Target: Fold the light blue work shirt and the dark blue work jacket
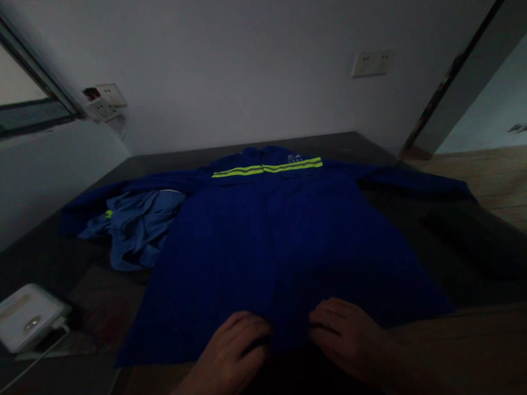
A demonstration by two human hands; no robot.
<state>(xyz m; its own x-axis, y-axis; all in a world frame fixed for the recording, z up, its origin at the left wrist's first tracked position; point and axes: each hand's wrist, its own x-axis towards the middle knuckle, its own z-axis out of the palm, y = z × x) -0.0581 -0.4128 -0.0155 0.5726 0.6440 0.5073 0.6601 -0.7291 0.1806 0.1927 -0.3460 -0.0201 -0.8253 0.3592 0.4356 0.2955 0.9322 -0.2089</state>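
A dark blue work jacket (248,240) lies spread front side up on the dark table, collar towards the wall and sleeves stretched out to both sides. Yellow-green reflective strips cross its chest, with small pale lettering above the right one. At the near hem, left of the front closure, my left hand (238,350) has its fingers curled and closed on the cloth. My right hand (340,336), with a ring on one finger, is closed on the hem just right of the closure. The fingertips of both hands are partly lost in shadow.
A crumpled lighter blue garment (146,227) lies by the jacket's left sleeve. At the left stands a white box-shaped device (26,316) with a cable. A dark flat object (478,239) rests at the right. Wall sockets (374,63) are above the table (331,140).
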